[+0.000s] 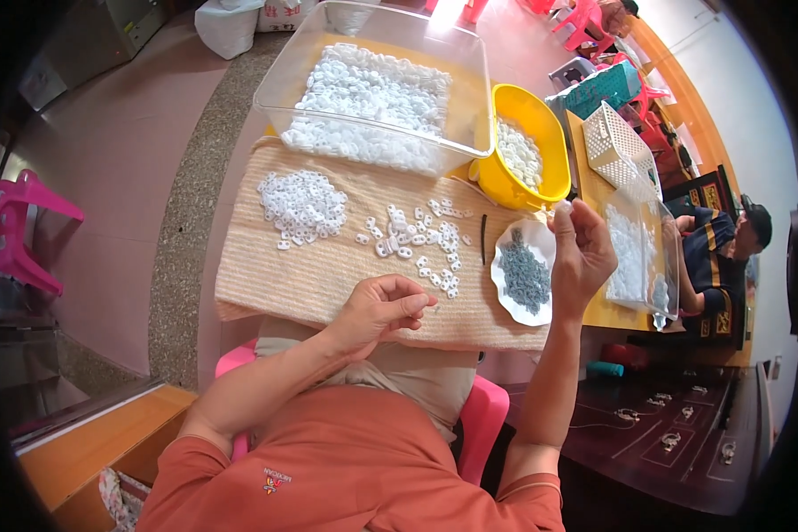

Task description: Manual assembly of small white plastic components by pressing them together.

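My right hand is raised beside the yellow tub, its thumb and fingers pinched on a small white plastic piece. Over the table's front edge, my left hand has thumb and forefinger pressed together; whatever sits at their tips is too small to name. Below the right hand's wrist, a white scalloped dish holds a heap of small grey parts. Loose white plastic pieces with holes are scattered mid-table, and a denser pile of white pieces lies at left.
A large clear bin of white pieces stands at the back. A dark thin stick lies by the dish. At right are a white basket, another clear bin and a seated person. A pink stool stands at left.
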Tool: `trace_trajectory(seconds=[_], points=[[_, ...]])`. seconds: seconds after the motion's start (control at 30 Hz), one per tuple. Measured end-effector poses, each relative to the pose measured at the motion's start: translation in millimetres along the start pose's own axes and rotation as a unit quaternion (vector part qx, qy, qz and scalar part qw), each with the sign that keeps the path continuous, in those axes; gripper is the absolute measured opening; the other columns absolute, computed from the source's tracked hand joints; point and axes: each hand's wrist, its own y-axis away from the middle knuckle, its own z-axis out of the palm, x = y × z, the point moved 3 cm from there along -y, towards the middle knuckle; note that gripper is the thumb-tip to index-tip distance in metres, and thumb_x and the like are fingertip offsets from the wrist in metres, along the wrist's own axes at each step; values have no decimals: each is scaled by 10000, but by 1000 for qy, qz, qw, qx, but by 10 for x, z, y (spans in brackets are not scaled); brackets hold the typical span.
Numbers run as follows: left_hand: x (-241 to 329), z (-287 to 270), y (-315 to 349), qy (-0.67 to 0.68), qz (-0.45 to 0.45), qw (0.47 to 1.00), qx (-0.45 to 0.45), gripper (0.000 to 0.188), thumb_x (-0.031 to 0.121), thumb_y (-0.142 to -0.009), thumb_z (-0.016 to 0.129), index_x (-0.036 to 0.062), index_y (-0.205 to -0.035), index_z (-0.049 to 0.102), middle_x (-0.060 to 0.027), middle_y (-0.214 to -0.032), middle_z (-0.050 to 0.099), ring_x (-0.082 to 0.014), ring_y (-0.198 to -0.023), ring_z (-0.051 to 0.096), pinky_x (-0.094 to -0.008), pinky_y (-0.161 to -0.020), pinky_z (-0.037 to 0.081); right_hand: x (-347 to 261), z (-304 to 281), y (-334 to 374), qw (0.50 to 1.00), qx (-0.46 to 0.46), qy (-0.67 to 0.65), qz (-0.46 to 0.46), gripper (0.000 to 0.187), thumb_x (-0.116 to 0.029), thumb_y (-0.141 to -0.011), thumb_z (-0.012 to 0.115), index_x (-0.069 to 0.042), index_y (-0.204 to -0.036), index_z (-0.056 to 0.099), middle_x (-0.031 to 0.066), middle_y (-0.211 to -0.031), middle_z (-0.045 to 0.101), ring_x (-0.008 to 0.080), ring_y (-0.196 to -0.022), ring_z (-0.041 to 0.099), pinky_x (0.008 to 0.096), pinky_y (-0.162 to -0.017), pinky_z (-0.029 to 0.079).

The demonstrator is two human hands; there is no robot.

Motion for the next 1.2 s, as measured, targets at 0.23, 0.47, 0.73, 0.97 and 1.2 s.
trace_trajectory(seconds=[0.23,0.47,0.73,0.97,1.2], points=[[-25,-18,-15,-10,2,1000,13,135,122,-860,670,28,-951,637,-58,-951,668,-71,-748,589,-216,-685,518,352,117,-551,982,4,188,5,266,-162,-849,686,29,-1032,656,72,-822,665,97,-659,591,214,-594,477],[74,-80,-62,-10,36,997,61,114,93,-868,650,8,-939,628,-54,-881,649,-77,-717,564,-212,-666,491,337,79,-124,979,-108,159,63,195,-118,-828,676,-8,-989,670,85,-814,679,115,-634,611,241,-570,476],[69,-87,-76,-14,45,997,62,105,90,-869,647,8,-932,631,-32,-852,639,-67,-723,560,-206,-666,489,219,231,791,906,-376,190,24,130,-2,-769,693,33,-886,650,67,-733,616,96,-580,547,231,-536,431],[39,-120,-53,-29,43,996,74,108,98,-869,649,15,-936,631,-33,-875,648,-66,-746,574,-208,-680,497,39,334,985,899,-368,236,-1,146,-51,-754,670,-28,-898,684,115,-818,646,283,-716,636,334,-621,492],[27,-124,-79,-34,36,996,69,109,94,-862,656,34,-941,610,-73,-925,664,-86,-736,602,-218,-680,523,34,352,1166,884,-413,214,-41,168,-24,-731,664,-69,-891,693,81,-839,636,271,-716,640,339,-616,503]])
